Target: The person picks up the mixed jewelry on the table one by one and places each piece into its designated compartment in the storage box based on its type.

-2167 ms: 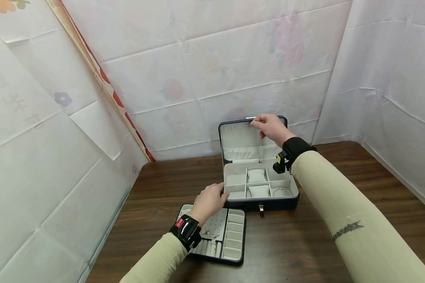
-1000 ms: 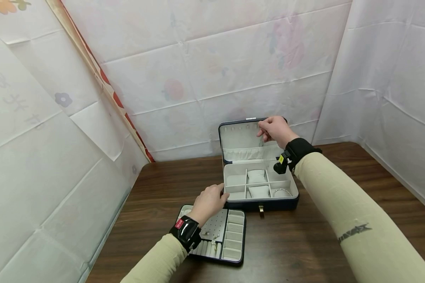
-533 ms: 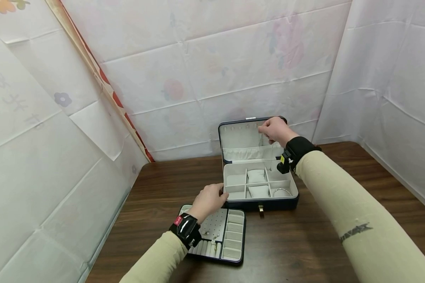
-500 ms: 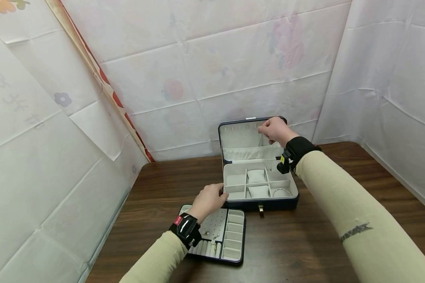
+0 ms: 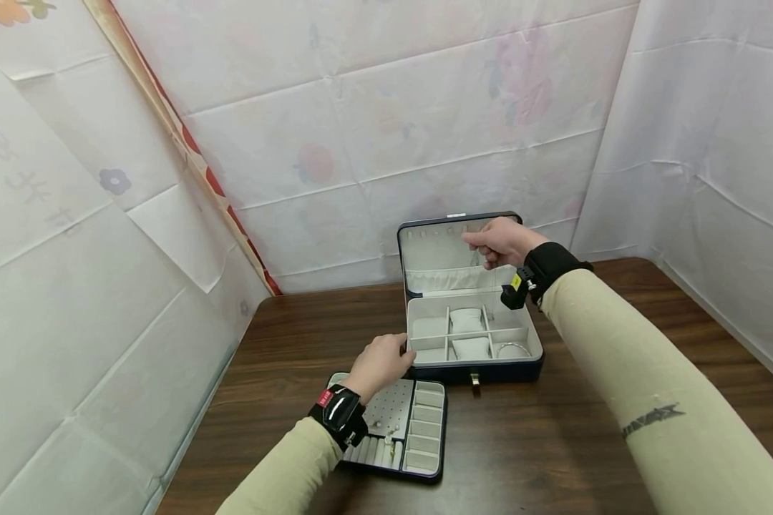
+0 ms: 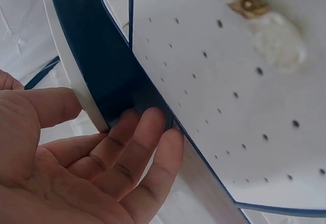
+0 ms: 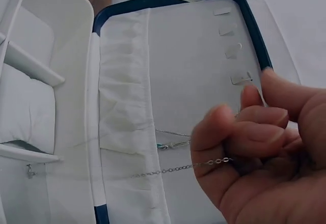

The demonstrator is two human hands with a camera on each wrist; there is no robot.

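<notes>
Against the raised lid of the jewelry box on the counter, the right hand pinches a thin chain; the left hand, fingers relaxed, rests on the box's front corner.

Left hand low, fingers relaxed and slightly bent, right hand raised, fingers curled in a pinching grip

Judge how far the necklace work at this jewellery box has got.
Done: the box stands open, its tray set out on the table. In hand: the right hand pinches a fine chain before the lid's hooks; the left hand steadies the box. Left: hooking it.
</notes>
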